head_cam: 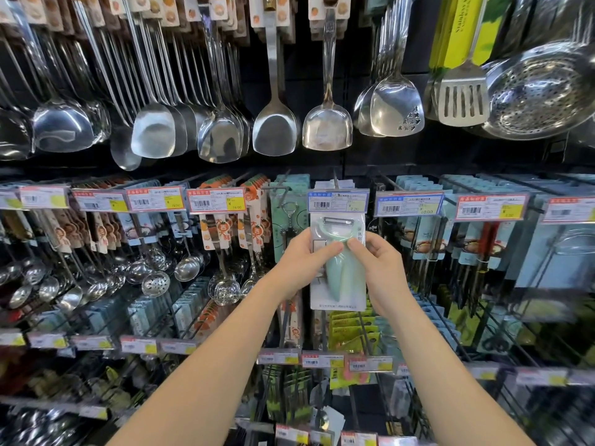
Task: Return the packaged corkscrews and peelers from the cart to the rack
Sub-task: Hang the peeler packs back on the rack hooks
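One packaged peeler (338, 281), mint-green handle on a white card, is held upright in front of the rack (386, 165) by two hands. Its left edge is gripped by the left hand (304, 257), thumb laid across the front, and its right edge is pinched by the right hand (381, 263). One blue-bordered price tag (338, 201) is seen just above it, and one packaged corkscrew (287, 226) is hung just to its left. Two plain steel turners (274, 130) are hung overhead.
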